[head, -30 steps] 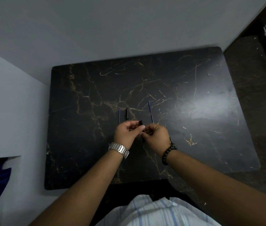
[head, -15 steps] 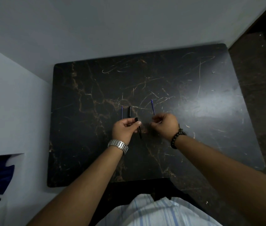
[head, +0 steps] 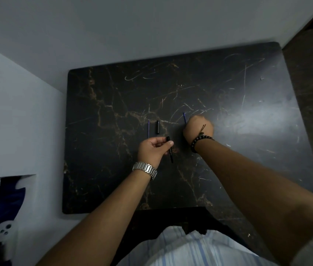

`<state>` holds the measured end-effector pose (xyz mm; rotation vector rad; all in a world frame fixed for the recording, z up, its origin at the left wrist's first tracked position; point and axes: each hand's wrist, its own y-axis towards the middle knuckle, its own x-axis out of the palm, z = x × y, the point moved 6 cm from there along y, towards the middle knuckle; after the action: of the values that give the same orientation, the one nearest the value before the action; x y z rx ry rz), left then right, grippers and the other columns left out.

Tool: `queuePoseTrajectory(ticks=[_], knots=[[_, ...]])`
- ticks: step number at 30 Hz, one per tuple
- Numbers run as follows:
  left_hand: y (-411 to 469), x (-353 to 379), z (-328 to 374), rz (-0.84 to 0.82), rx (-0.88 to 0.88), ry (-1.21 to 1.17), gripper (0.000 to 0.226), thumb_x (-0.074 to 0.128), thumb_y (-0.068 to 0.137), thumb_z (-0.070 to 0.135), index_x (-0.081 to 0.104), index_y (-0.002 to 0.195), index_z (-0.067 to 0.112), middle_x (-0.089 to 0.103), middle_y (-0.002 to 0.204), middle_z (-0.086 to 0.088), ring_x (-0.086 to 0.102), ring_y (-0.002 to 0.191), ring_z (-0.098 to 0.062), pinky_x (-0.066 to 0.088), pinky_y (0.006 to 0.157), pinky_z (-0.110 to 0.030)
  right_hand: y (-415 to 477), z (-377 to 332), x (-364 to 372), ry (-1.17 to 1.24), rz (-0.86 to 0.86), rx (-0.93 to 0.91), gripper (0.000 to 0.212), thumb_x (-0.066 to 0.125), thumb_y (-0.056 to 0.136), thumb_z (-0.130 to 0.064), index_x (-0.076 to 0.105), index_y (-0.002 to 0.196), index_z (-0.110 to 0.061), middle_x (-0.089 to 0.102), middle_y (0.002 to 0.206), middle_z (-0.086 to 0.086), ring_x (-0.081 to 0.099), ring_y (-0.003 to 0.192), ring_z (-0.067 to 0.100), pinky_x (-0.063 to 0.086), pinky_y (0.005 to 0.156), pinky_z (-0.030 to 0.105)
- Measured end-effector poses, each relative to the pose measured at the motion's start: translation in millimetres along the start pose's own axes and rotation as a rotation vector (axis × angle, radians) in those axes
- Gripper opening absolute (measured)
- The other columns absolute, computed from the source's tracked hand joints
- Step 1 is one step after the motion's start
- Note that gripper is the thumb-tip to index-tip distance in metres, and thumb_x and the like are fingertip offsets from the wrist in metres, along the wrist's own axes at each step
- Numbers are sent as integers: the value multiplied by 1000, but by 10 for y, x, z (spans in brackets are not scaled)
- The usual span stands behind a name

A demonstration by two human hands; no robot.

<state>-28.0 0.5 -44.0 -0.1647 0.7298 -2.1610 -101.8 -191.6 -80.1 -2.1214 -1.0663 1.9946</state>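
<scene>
My left hand (head: 153,148) pinches a thin black pen barrel (head: 171,153) between thumb and fingers, the barrel slanting down toward me above the black marble table (head: 102,169). My right hand (head: 198,129) is further right with its fingers curled down over the near end of a blue refill (head: 184,117), whose far end sticks out past the knuckles. The fingertips are hidden by the back of the hand. A second blue refill (head: 148,128) and a short black pen cap (head: 157,127) lie side by side on the table just beyond my left hand.
The table stands in a corner, with a white wall (head: 151,25) behind it and another on the left. Dark floor (head: 312,73) runs along the right. A blue and white object (head: 0,217) stands low on the left.
My hands have separated. The right hand moved right and away from me onto the right blue refill; the left hand stays with the black barrel.
</scene>
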Motion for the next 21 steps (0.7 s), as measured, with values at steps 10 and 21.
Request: queuePoseTrajectory(ticks=[10,21], knots=[[22,-21,-27,13,11,27,16,86,74,12,78,73,26,78,73,5,72,69,-8,57,59,-21,-26,-11,-13,168,-61,-19,21,60,94,-32,64,103,-13,60,91,6,62,82,21,57,72,37],[26,103,82,-27,109,72,18,83,77,7,78,85,23,79,81,-7,75,73,-15,60,68,-24,-573,0,-341,1544,-366,49,10,54,97,3,56,94,-7,75,77,9,76,74,25,64,65,34]])
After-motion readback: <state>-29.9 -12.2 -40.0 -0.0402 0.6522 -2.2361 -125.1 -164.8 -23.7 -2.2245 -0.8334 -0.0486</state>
